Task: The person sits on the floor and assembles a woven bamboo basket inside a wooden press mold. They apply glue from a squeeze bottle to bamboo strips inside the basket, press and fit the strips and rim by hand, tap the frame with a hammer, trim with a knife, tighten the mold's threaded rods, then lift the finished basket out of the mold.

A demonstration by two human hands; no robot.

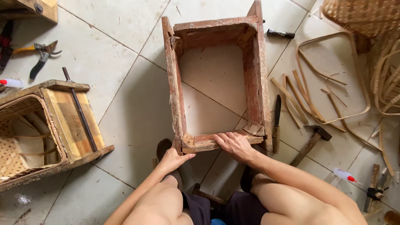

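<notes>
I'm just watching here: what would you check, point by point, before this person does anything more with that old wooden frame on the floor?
1. Worn reddish-brown open wooden frame resting flat on the pale tiled floor: ok.
2. Left hand steadying the near left corner: ok.
3. Right hand flat on the near rail: ok.
4. Near rail joint sound: not ok, the wood looks chipped and splintered at the corners.
5. Wooden-handled hammer close by on the right: ok.
6. Dark-bladed knife lying against the frame's right side, near the right hand: not ok.
</notes>
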